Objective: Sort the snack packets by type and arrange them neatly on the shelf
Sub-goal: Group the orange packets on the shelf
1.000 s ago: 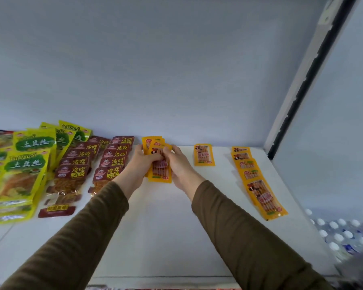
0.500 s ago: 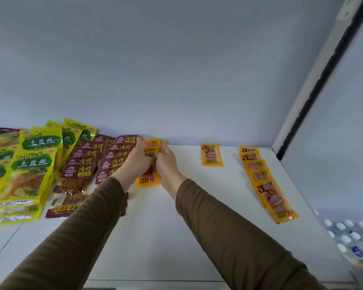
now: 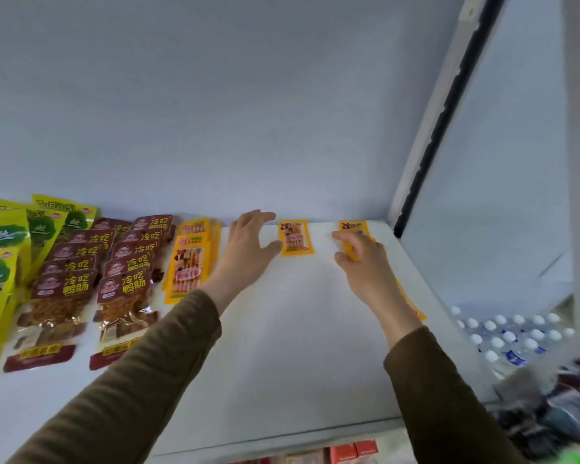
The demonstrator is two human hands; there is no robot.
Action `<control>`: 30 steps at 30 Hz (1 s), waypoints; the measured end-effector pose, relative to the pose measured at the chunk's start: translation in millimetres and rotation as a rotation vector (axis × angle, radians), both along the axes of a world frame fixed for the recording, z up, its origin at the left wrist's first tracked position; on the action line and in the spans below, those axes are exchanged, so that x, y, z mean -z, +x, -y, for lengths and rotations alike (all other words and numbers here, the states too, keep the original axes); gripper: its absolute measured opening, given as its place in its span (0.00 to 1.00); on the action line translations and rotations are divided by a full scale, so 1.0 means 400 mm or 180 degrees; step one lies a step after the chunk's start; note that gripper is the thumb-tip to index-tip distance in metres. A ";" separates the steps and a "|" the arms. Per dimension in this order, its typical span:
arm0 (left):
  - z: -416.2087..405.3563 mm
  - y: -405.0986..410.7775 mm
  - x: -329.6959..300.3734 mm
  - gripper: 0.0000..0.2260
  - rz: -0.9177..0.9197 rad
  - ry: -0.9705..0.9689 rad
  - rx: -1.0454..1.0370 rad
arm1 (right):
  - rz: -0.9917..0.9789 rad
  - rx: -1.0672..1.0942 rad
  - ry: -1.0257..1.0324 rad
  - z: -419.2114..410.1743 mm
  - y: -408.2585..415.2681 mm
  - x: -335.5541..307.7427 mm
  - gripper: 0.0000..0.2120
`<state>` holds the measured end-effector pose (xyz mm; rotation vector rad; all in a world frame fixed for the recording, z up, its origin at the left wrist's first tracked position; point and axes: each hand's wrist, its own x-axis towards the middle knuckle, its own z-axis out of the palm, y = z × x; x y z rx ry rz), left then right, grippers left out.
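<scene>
A white shelf (image 3: 298, 346) runs to a pale blue back wall (image 3: 248, 112). From left: green-yellow packets (image 3: 0, 262), two rows of maroon packets (image 3: 128, 262), an orange stack (image 3: 190, 266), one lone orange packet (image 3: 295, 242), and an overlapped orange row (image 3: 354, 227) (count hidden by the arm). The left hand (image 3: 248, 244) is spread, holding nothing, beside the lone packet. The right hand (image 3: 360, 254) has its fingers curled on the row. Capped bottles (image 3: 509, 333) stand below right.

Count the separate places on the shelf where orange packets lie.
3: an orange stack beside the maroon packets, a single orange packet at the back, and an overlapping row partly hidden under the right hand.
</scene>
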<state>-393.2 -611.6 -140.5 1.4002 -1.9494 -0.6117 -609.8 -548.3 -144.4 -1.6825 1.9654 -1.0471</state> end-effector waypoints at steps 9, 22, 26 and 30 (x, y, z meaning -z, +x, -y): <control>0.069 -0.311 0.047 0.31 0.0023 0.0795 0.0753 | -0.0251 0.0430 0.1319 -0.070 -0.155 0.046 0.40; 0.216 -0.458 0.080 0.35 0.0066 0.1206 0.0513 | -0.0483 0.0818 0.0718 -0.013 -0.157 0.114 0.41; 0.224 -0.458 0.094 0.34 -0.0489 0.1256 0.0628 | 0.0193 0.0823 0.0198 -0.019 -0.151 0.124 0.42; 0.201 -0.438 0.091 0.29 -0.0989 0.1201 0.0571 | 0.0916 0.0742 -0.0030 -0.023 -0.160 0.120 0.41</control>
